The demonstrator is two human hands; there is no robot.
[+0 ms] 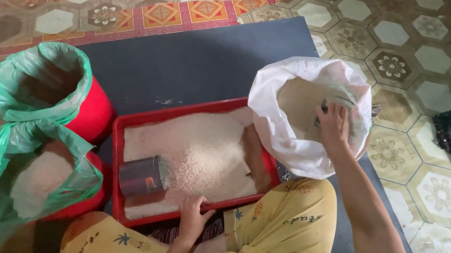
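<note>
Red tray (122, 127) of rice (197, 149) on dark mat (200, 61). Left hand (193, 217) rests on tray's near rim, fingers curled loosely, beside metal can (142, 177). Right hand (333, 126) inside white sack (280, 126), closed around grey scoop (335, 100). 2 green-lined red buckets (94, 114) left.

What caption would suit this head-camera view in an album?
Seated on a dark mat, left hand on a red tray of rice, right hand reaching into a white sack.
</note>
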